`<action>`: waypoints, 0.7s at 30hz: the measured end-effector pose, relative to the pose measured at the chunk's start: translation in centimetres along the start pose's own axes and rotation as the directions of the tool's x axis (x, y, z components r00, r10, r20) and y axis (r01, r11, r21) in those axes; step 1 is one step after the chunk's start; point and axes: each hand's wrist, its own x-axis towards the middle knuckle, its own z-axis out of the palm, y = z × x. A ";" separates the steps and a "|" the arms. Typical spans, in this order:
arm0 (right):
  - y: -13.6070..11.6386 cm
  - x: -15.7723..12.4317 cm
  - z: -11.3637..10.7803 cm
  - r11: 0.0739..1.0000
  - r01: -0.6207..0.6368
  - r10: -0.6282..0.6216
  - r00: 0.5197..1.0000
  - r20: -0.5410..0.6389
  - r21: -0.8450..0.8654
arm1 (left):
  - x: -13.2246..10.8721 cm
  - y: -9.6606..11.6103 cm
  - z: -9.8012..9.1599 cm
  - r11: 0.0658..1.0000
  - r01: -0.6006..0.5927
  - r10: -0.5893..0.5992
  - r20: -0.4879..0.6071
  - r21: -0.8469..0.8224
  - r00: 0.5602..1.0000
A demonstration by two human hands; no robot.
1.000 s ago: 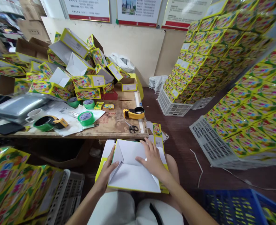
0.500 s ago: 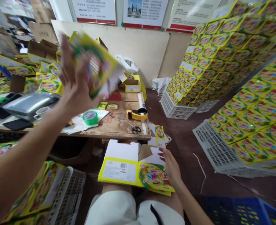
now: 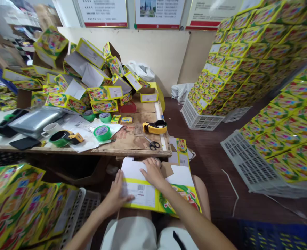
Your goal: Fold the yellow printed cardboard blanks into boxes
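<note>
A flattened yellow carton (image 3: 153, 194) with a white barcode label lies across my lap, its white flaps pointing toward the table. My left hand (image 3: 118, 194) rests flat on the carton's left edge beside the label, fingers stretched out. My right hand (image 3: 152, 171) lies palm down on the white flaps at the carton's far side, fingers spread. Neither hand grips anything. On top of the heap of folded yellow boxes (image 3: 90, 80) at the back left of the table sits one more yellow box (image 3: 50, 43).
A wooden table (image 3: 132, 139) in front carries green tape rolls (image 3: 102, 132), a yellow tape dispenser (image 3: 155, 127), scissors (image 3: 151, 142), a cup and papers. Tall stacks of yellow boxes on white crates (image 3: 249, 163) stand at the right. More flat cartons (image 3: 15, 201) lie at my lower left.
My left hand threw the folded box up onto the table's pile, then came back down to the lap. Both hands now lie on a fresh flat carton.
</note>
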 end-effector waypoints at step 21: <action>-4.7 -1.5 -6.7 0.977 0.172 -0.178 0.983 -0.041 -0.127 | -0.1 4.6 -4.0 0.739 0.076 -0.137 -0.039 -0.670 0.990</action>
